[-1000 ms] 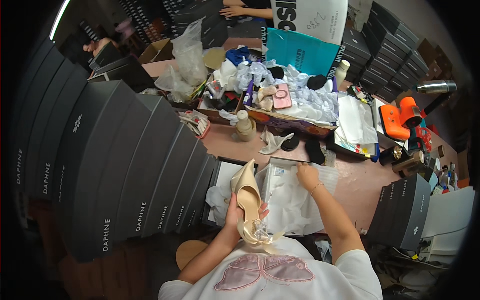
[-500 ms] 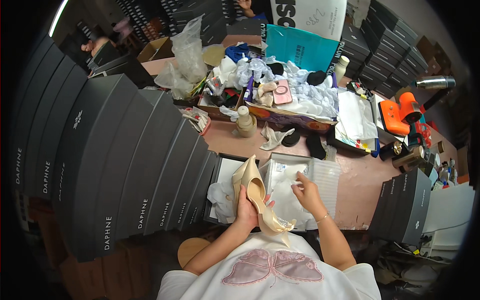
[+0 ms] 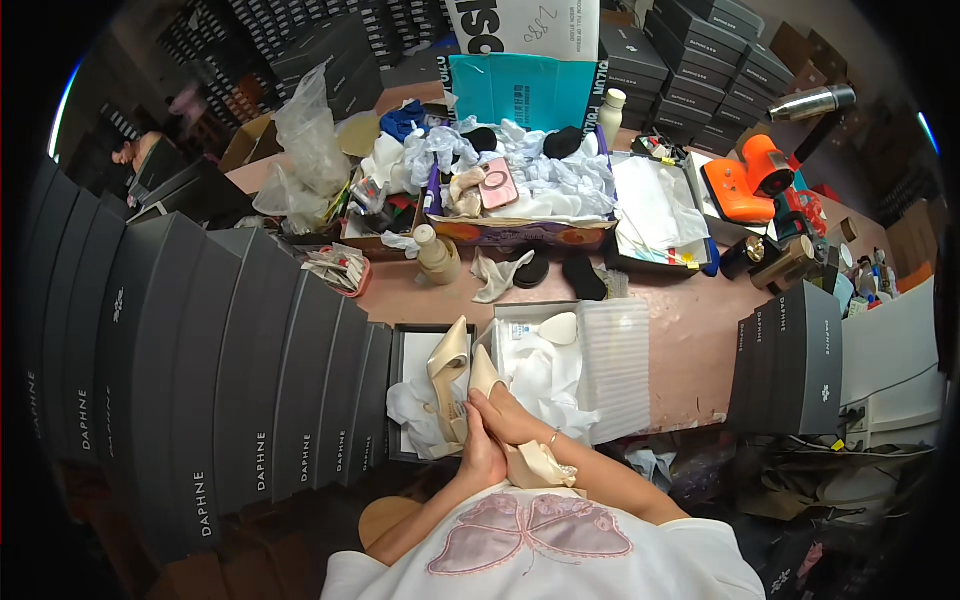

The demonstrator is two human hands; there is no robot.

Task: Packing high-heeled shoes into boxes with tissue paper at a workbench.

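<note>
- Left hand (image 3: 480,452): its grip is closed around the heel end of a cream high-heeled shoe (image 3: 447,375), whose toe points away from the person, over the dark open shoebox (image 3: 398,390).
- Right hand (image 3: 515,418): fingers curl loosely over a second cream shoe (image 3: 520,440), pressing against the left hand; how tightly it grips cannot be told.
- White tissue paper (image 3: 545,385): crumpled in and around the open box, beside a ribbed white foam sheet (image 3: 615,365).
- Progress, as judged: both shoes are out of the box and in hand, neither yet set down in it; the tissue is not folded over and no lid is on.
- Surroundings: a row of dark grey shoeboxes (image 3: 200,380) at the left, and a cluttered cardboard tray (image 3: 520,232) further back on the counter (image 3: 690,330).
</note>
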